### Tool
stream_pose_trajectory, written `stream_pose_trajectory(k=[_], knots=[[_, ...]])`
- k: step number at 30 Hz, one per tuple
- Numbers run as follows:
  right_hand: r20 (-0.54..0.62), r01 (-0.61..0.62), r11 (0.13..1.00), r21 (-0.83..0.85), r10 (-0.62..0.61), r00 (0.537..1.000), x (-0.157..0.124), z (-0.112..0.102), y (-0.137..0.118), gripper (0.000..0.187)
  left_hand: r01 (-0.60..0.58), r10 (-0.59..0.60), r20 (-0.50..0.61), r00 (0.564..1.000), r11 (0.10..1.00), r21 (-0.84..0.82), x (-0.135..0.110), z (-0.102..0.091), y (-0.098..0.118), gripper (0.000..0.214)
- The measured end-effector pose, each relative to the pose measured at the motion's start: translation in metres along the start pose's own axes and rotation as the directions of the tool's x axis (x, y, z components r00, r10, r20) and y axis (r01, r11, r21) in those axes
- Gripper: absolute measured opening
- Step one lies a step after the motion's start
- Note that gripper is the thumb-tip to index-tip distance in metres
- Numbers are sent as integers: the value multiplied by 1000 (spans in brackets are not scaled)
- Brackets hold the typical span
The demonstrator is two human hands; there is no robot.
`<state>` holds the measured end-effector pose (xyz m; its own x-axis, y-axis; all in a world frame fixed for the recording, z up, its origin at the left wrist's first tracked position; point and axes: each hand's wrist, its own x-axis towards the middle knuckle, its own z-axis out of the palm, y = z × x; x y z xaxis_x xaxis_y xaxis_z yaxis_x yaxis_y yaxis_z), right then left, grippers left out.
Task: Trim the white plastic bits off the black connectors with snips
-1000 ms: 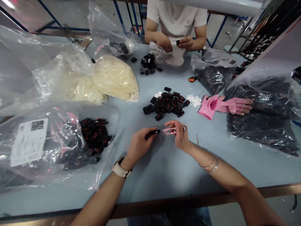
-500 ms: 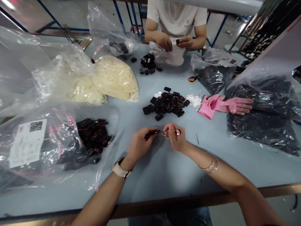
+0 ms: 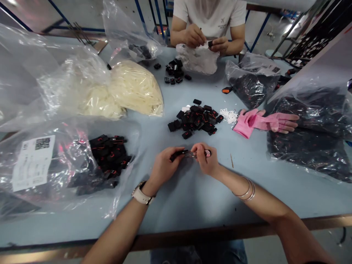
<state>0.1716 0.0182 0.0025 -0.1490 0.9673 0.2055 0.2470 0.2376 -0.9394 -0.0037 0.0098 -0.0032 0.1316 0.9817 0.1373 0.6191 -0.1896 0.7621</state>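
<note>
**Snips at the end of a black housing, near side of the tabletop**

My left grip [image 3: 165, 167] pinched a small black plastic housing [image 3: 176, 155] between thumb and fingers, its free end pointing right. My right grip [image 3: 207, 161] was curled around a pair of snips [image 3: 208, 153], blades aimed left at that free end. Whether the metal touched the plastic, I could not tell. Both grips met near the middle of the tabletop [image 3: 176, 212], above its surface. I wore a pale-strapped watch [image 3: 142, 194] on my left wrist and thin bangles [image 3: 249, 190] on my right forearm.

Just beyond my grips lay a loose pile of black housings [image 3: 196, 119] with red-orange marks. To its right was a scatter of tiny white pieces [image 3: 229, 116], and just right of those a pink glove [image 3: 244, 124]; whether it was one or two, I could not tell. A thin brown sliver [image 3: 232, 160] lay to the right of my right grip.

On the left sat a labelled clear bag [image 3: 82, 176] of black parts, with a bag of cream-coloured strips [image 3: 137, 88] beyond it. More bags of black parts [image 3: 308, 146] lay on the right. At the far side, a co-worker in a white T-shirt [image 3: 210, 18] held a small black piece [image 3: 210, 43].
</note>
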Motion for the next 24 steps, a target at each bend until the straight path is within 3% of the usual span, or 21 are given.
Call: stream_pose_trajectory(k=[13,24], knots=[[67,123,980,-153,-114,991,5,-1,-11,33,-17,16,3,1000,999,29,0,0,-1,18],[-41,29,999,16,-28,999,-2,-1,1,47,-3,3,-4,1000,999,36,0,1,-1,18]])
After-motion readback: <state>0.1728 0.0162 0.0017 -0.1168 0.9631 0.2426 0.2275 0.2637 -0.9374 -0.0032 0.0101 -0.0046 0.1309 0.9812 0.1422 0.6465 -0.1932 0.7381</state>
